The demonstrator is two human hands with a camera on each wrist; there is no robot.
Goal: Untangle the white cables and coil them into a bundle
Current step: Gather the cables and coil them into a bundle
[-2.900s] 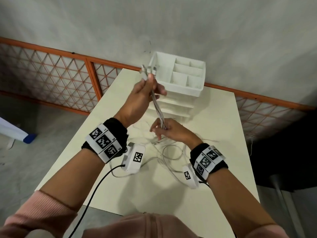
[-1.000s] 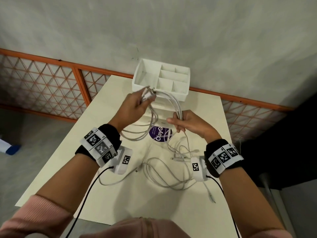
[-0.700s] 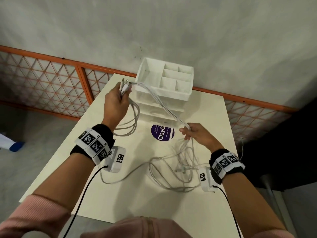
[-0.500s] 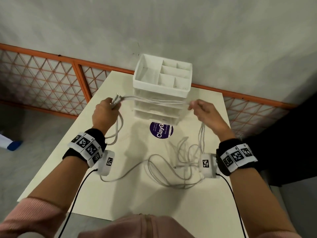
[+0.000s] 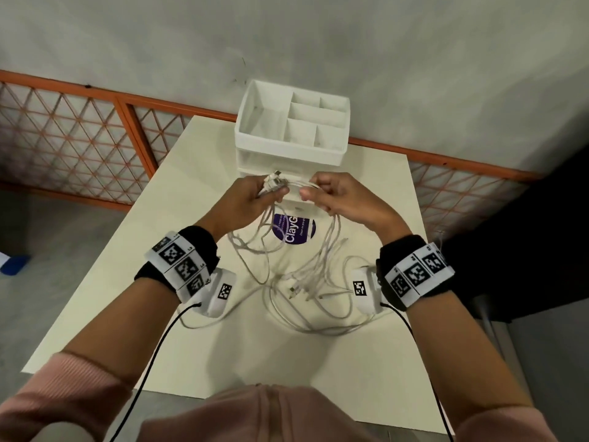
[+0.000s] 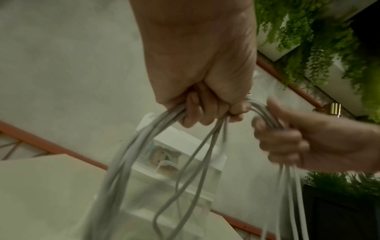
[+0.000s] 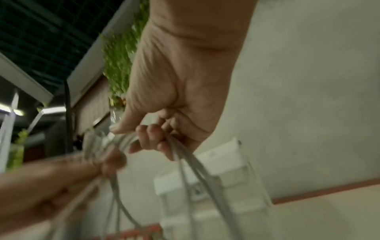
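Observation:
Several white cables [image 5: 306, 282] lie in a loose tangle on the cream table [image 5: 178, 193] and rise in strands to both hands. My left hand [image 5: 245, 202] grips a gathered bunch of cables with the plug ends [image 5: 275, 181] sticking out past its fingers. Close beside it, my right hand [image 5: 334, 196] holds the same strands, which hang down from it in loops. In the left wrist view the fist [image 6: 205, 110] is closed round the cables [image 6: 144, 154]. The right wrist view shows curled fingers [image 7: 152, 139] round the cables [image 7: 195, 170].
A white compartment organiser [image 5: 291, 126] on clear drawers stands at the table's far edge, just behind the hands. A purple round sticker [image 5: 294, 229] lies under the hanging cables. An orange mesh fence [image 5: 73, 135] runs behind the table. Black wrist-camera leads trail off the near edge.
The hands were spread wide apart with a cable stretched between them; now the right hand has come in to meet the left, and the strands hang slack as loops.

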